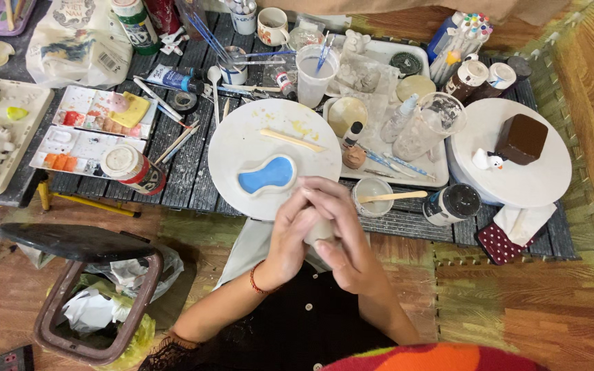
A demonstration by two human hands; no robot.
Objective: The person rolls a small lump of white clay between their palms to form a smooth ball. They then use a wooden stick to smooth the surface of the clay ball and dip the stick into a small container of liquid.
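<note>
A small pale clay piece (320, 231) was held just off the near edge of the low slatted table (194, 185), pressed between both hands; its shape could not be made out, since fingers covered all but a sliver. The left hand (291, 237), with a red bracelet (254, 280) at the wrist, cupped the piece from the left, and the right hand (342, 227) closed over it from above and to the right, both grips narrow and tight on the clay. Just beyond the hands, a round white board (242, 137) overhung the near edge and carried a blue-glazed, peanut-shaped dish (267, 174) and a wooden modelling stick (291, 139). Right of the board stood a small cup with a wooden stick across it (372, 197) and a dark-lidded jar (452, 204). A white turntable (517, 182) near the right edge bore a brown block (521, 138) and a tiny white figure (486, 161). Paint palettes (91, 130) lay toward the left edge. An open-lidded bin (94, 302) sat on the floor, its contents partly hidden.
</note>
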